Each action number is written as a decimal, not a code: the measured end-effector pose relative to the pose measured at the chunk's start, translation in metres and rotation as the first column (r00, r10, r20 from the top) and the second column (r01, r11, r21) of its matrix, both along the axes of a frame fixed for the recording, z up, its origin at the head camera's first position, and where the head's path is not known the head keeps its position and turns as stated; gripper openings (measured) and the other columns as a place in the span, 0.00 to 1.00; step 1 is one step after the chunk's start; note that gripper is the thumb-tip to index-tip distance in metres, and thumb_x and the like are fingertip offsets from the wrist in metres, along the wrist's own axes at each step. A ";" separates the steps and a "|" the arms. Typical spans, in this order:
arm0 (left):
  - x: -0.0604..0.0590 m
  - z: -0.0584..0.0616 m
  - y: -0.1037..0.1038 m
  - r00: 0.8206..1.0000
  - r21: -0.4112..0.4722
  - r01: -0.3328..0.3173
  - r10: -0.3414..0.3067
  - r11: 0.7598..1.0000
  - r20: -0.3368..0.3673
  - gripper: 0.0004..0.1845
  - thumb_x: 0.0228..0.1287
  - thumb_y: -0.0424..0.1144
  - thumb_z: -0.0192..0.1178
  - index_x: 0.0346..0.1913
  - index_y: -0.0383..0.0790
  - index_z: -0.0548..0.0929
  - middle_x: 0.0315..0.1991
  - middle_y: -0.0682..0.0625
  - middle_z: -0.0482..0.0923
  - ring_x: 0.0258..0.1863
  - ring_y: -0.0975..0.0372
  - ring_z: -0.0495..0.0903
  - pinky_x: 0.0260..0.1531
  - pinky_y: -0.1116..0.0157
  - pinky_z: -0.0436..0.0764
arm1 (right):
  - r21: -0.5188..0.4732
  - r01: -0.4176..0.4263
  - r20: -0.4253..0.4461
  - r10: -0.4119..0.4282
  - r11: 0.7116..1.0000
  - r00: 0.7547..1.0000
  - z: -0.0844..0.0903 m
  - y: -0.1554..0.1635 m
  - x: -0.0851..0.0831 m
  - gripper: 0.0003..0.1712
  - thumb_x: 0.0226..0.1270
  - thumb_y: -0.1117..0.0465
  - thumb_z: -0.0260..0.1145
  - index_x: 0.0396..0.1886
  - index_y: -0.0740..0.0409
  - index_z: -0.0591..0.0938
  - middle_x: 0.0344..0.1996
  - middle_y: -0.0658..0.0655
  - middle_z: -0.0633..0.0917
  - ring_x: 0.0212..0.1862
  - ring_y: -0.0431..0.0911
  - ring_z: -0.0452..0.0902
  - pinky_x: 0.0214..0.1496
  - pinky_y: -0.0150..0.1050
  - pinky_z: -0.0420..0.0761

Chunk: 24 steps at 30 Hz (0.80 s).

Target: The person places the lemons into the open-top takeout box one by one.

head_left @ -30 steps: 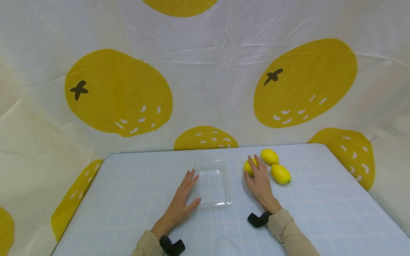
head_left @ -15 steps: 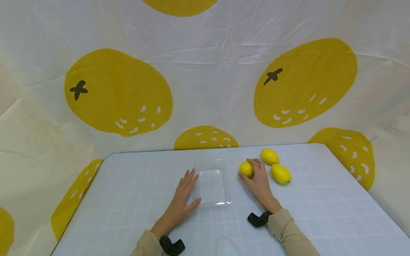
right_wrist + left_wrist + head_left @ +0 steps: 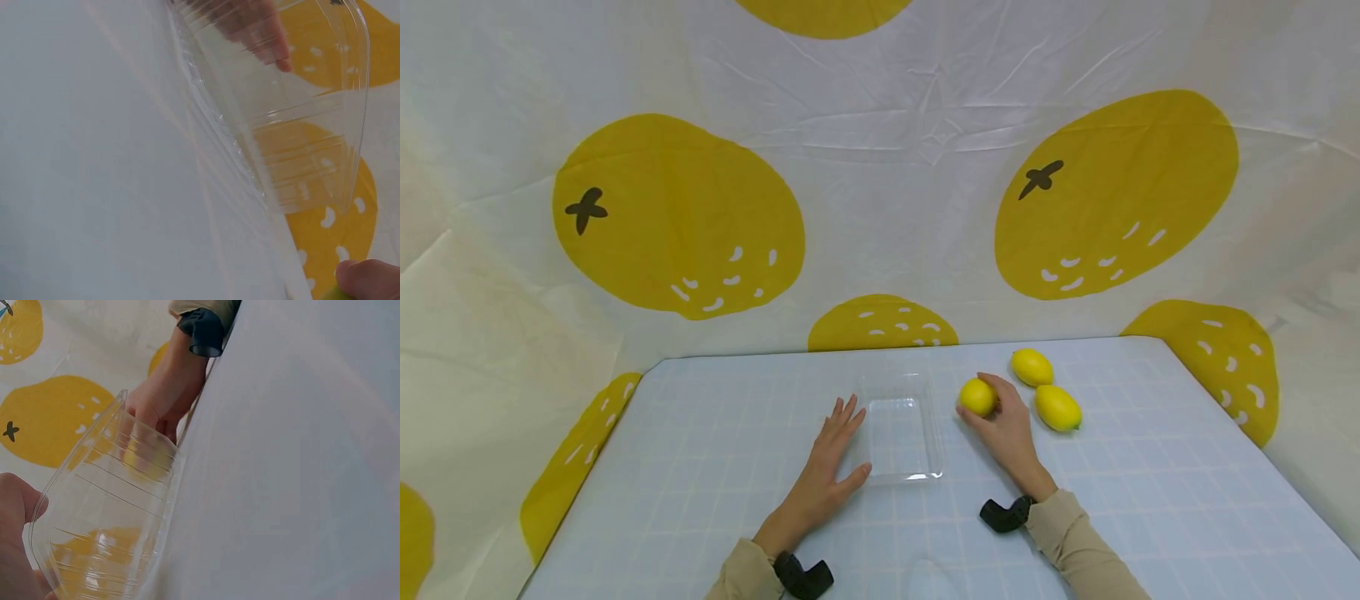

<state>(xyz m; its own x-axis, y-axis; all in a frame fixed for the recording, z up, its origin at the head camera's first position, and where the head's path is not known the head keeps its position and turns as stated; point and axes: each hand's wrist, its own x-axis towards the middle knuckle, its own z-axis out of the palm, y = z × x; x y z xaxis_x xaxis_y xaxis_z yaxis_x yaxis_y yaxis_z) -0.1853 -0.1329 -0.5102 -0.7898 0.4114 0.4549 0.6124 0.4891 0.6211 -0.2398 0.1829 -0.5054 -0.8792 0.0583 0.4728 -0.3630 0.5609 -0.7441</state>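
A clear plastic container [image 3: 901, 442] stands on the table in the middle of the head view. At its left side is my left hand [image 3: 827, 475], fingers straight and spread; in the left wrist view its thumb [image 3: 34, 503] touches the container's rim. My right hand [image 3: 1006, 421] holds a lemon [image 3: 977, 397] between thumb and curled fingers, to the right of the container and apart from it. In the right wrist view only a fingertip or thumb tip [image 3: 369, 279] and a sliver of the lemon show at the bottom corner.
Two more lemons lie right of my right hand, one lemon [image 3: 1032, 367] farther back and another lemon [image 3: 1057, 408] nearer. A pale checked cloth [image 3: 700, 467] covers the table. Behind it hangs a white curtain [image 3: 895, 217] with large yellow fruit prints.
My right hand has closed round the lemon, which has shifted slightly left from where the fingers lay over it. The left hand, container and other two lemons have stayed put.
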 end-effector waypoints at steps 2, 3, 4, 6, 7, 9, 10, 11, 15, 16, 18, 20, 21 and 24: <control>0.000 0.000 0.000 1.000 -0.002 0.000 0.000 1.000 0.003 0.38 0.69 0.46 0.57 0.79 0.46 0.55 0.80 0.47 0.45 0.78 0.47 0.38 0.72 0.39 0.43 | -0.023 0.014 -0.001 -0.014 1.000 1.000 0.000 0.000 0.001 0.36 0.54 0.62 0.78 0.63 0.61 0.76 0.60 0.62 0.77 0.55 0.50 0.73 0.49 0.35 0.75; 0.000 0.000 0.000 1.000 -0.002 0.000 0.000 1.000 0.003 0.38 0.69 0.46 0.57 0.79 0.47 0.55 0.80 0.48 0.44 0.78 0.47 0.38 0.73 0.42 0.42 | -0.035 0.020 -0.001 -0.020 0.999 1.000 0.000 0.000 0.001 0.36 0.54 0.62 0.78 0.63 0.61 0.76 0.59 0.62 0.77 0.54 0.49 0.73 0.47 0.31 0.74; 0.000 0.000 0.000 1.000 0.000 0.002 -0.002 1.000 0.001 0.38 0.69 0.46 0.57 0.79 0.47 0.55 0.80 0.48 0.44 0.78 0.47 0.38 0.74 0.45 0.41 | -0.045 0.025 0.001 -0.025 0.999 1.000 0.000 -0.001 0.001 0.35 0.54 0.62 0.78 0.63 0.61 0.76 0.59 0.62 0.78 0.53 0.49 0.73 0.46 0.29 0.73; 0.000 0.000 0.000 1.000 0.000 0.003 -0.003 1.000 -0.004 0.38 0.69 0.45 0.57 0.79 0.47 0.55 0.80 0.47 0.45 0.78 0.46 0.39 0.76 0.51 0.38 | -0.056 0.032 0.005 -0.032 0.998 0.999 0.001 -0.001 0.001 0.35 0.54 0.62 0.78 0.63 0.61 0.76 0.59 0.61 0.78 0.52 0.48 0.73 0.45 0.25 0.72; 0.001 0.000 0.000 1.000 0.001 0.004 -0.004 1.000 -0.004 0.38 0.69 0.45 0.57 0.79 0.47 0.55 0.80 0.47 0.45 0.78 0.46 0.39 0.76 0.53 0.37 | -0.057 0.036 0.007 -0.035 0.998 0.999 0.001 -0.001 0.001 0.35 0.54 0.61 0.78 0.63 0.61 0.77 0.59 0.61 0.78 0.52 0.48 0.73 0.45 0.24 0.72; 0.001 0.000 0.000 1.000 0.000 0.003 -0.003 1.000 -0.003 0.38 0.69 0.45 0.57 0.79 0.47 0.55 0.80 0.47 0.44 0.78 0.46 0.39 0.76 0.55 0.37 | -0.062 0.041 0.011 -0.041 0.997 0.999 0.001 -0.001 0.000 0.36 0.54 0.61 0.78 0.63 0.61 0.77 0.59 0.61 0.78 0.53 0.48 0.73 0.44 0.24 0.72; 0.001 0.000 0.000 1.000 0.000 0.003 -0.003 1.000 -0.002 0.38 0.70 0.45 0.57 0.79 0.47 0.55 0.80 0.46 0.45 0.78 0.46 0.38 0.76 0.54 0.37 | -0.063 0.045 0.011 -0.045 0.997 0.999 0.002 -0.002 -0.001 0.36 0.54 0.61 0.79 0.63 0.62 0.77 0.59 0.61 0.78 0.52 0.48 0.73 0.44 0.24 0.73; 0.001 0.001 0.000 1.000 -0.001 0.001 -0.001 1.000 0.000 0.38 0.70 0.46 0.57 0.79 0.47 0.55 0.80 0.46 0.45 0.78 0.46 0.38 0.76 0.54 0.37 | -0.066 0.049 0.010 -0.048 0.997 0.999 0.004 -0.002 -0.002 0.36 0.54 0.61 0.79 0.63 0.61 0.77 0.59 0.60 0.78 0.52 0.48 0.73 0.44 0.24 0.73; 0.001 0.002 0.000 1.000 0.000 -0.003 0.003 1.000 0.004 0.38 0.69 0.46 0.57 0.78 0.43 0.56 0.80 0.45 0.45 0.78 0.47 0.38 0.76 0.52 0.38 | -0.079 0.057 -0.004 -0.058 0.995 0.998 0.013 -0.006 -0.004 0.36 0.54 0.58 0.79 0.63 0.58 0.76 0.60 0.57 0.78 0.51 0.47 0.74 0.46 0.27 0.76; 0.002 0.002 0.000 1.000 0.002 -0.002 0.002 1.000 0.007 0.38 0.69 0.46 0.57 0.78 0.42 0.57 0.80 0.46 0.45 0.78 0.47 0.38 0.76 0.53 0.38 | -0.083 0.060 -0.013 -0.062 0.995 0.998 0.016 -0.007 -0.004 0.36 0.54 0.58 0.79 0.63 0.57 0.77 0.59 0.57 0.79 0.50 0.47 0.74 0.46 0.29 0.76; 0.002 0.003 0.000 1.000 0.008 0.001 -0.001 1.000 0.008 0.38 0.69 0.45 0.58 0.78 0.41 0.57 0.80 0.47 0.45 0.78 0.47 0.39 0.76 0.51 0.39 | -0.092 0.061 -0.032 -0.064 0.994 0.997 0.023 -0.010 -0.004 0.36 0.53 0.57 0.79 0.63 0.57 0.77 0.59 0.56 0.79 0.50 0.47 0.74 0.46 0.31 0.78; 0.002 0.002 0.000 1.000 0.011 0.004 -0.004 1.000 0.008 0.38 0.69 0.45 0.58 0.78 0.43 0.57 0.80 0.48 0.45 0.78 0.48 0.38 0.75 0.48 0.40 | -0.098 0.059 -0.057 -0.065 0.993 0.996 0.032 -0.014 -0.003 0.36 0.53 0.57 0.80 0.62 0.57 0.78 0.58 0.56 0.80 0.49 0.47 0.75 0.45 0.32 0.78; 0.002 0.002 0.001 1.000 0.012 0.005 -0.005 1.000 0.004 0.38 0.69 0.45 0.57 0.78 0.44 0.56 0.80 0.49 0.44 0.78 0.48 0.38 0.75 0.46 0.41 | -0.101 0.059 -0.068 -0.066 0.993 0.996 0.036 -0.017 -0.003 0.36 0.53 0.57 0.80 0.62 0.57 0.78 0.58 0.56 0.80 0.49 0.47 0.75 0.45 0.31 0.79; 0.001 0.001 0.000 1.000 0.012 0.005 -0.005 1.000 -0.007 0.38 0.69 0.45 0.57 0.79 0.47 0.55 0.80 0.49 0.44 0.79 0.48 0.38 0.73 0.42 0.43 | -0.114 0.046 -0.086 -0.056 0.992 0.995 0.049 -0.025 -0.003 0.35 0.53 0.57 0.80 0.62 0.57 0.79 0.57 0.57 0.81 0.47 0.47 0.75 0.44 0.28 0.78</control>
